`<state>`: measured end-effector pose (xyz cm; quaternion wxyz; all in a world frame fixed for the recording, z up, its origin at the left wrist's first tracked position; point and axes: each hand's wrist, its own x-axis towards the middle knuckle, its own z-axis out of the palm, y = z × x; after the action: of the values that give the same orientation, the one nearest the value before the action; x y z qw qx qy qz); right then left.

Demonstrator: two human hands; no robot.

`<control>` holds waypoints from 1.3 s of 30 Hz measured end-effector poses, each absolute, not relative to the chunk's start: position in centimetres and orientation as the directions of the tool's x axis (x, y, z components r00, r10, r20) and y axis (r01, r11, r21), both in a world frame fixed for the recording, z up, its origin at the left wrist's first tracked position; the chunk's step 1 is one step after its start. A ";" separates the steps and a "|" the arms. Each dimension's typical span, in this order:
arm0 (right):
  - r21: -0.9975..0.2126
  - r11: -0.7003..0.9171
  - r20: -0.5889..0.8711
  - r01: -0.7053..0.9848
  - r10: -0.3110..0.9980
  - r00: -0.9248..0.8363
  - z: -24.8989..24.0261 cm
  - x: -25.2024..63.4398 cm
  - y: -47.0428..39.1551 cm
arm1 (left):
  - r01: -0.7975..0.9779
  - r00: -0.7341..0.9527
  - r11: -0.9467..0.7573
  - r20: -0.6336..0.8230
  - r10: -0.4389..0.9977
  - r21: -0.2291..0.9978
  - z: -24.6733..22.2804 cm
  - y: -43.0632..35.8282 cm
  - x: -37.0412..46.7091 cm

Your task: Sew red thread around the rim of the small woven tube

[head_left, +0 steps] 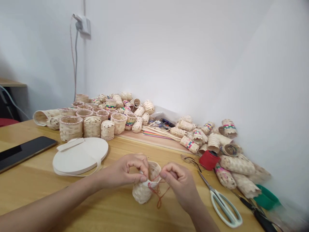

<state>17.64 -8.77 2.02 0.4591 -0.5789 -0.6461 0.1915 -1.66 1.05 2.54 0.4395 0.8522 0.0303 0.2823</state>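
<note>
A small woven basket (pixel 142 192) is tilted on the wooden table between my hands, its mouth facing up and away. My left hand (pixel 134 169) pinches the basket's rim, where a white band runs along the edge. Red thread (pixel 158 193) passes at the rim and hangs in loose loops down the basket's right side. My right hand (pixel 180 182) is closed in a pinch at the rim's right, with the red thread running to its fingertips. Whether a needle is in that pinch is too small to tell.
A roll of flat white strip (pixel 80 156) and a phone (pixel 26 151) lie at left. Many woven baskets (pixel 71 127) are piled behind. At right are scissors (pixel 223 206), eyeglasses (pixel 190 159), a red thread spool (pixel 209 160) and a green container (pixel 266 196).
</note>
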 end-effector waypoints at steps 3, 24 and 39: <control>-0.586 0.066 0.505 0.808 0.809 0.300 2.2 21.0 -8.4 | -0.197 0.844 -0.605 0.447 0.295 0.771 2.6 1.4 -1.9; -0.772 0.120 0.194 0.624 0.980 0.051 2.1 19.9 -8.2 | -0.170 0.840 -0.561 0.417 0.348 0.810 1.9 2.5 -2.0; -0.666 -0.179 0.466 0.724 0.658 0.592 1.0 25.7 -7.6 | -0.199 0.862 -0.492 0.390 0.323 0.847 1.7 2.6 -2.1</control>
<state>25.72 -7.55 1.03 0.4556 -0.7669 -0.4505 -0.0361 -2.09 2.58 1.66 0.5026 0.8238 0.0375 0.2597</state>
